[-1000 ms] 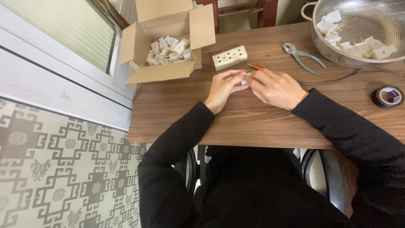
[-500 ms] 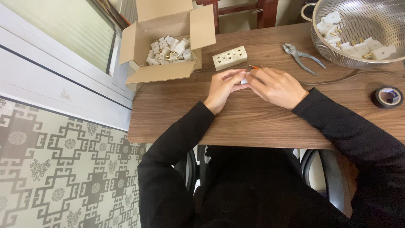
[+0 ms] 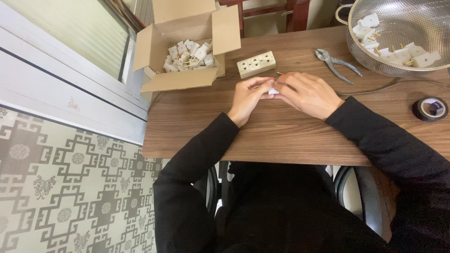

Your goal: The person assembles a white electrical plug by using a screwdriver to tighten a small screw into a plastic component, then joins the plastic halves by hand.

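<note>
My left hand [image 3: 247,98] and my right hand [image 3: 307,93] meet over the wooden table [image 3: 281,131], both pinching a small white plug [image 3: 273,91] between their fingertips. A thin orange-tipped tool [image 3: 280,74] pokes out above my right hand's fingers; its grip is hidden. Most of the plug is covered by my fingers. Just beyond my hands lies a cream socket strip [image 3: 256,64].
An open cardboard box [image 3: 187,79] with several white plugs sits at the back left. Pliers [image 3: 335,63] lie right of the strip. A metal colander [image 3: 403,37] holds more plugs at the back right. A black tape roll [image 3: 430,108] rests at the right. A cable [image 3: 384,86] runs across.
My hands have barely moved; the fingers shift slightly on the small plug.
</note>
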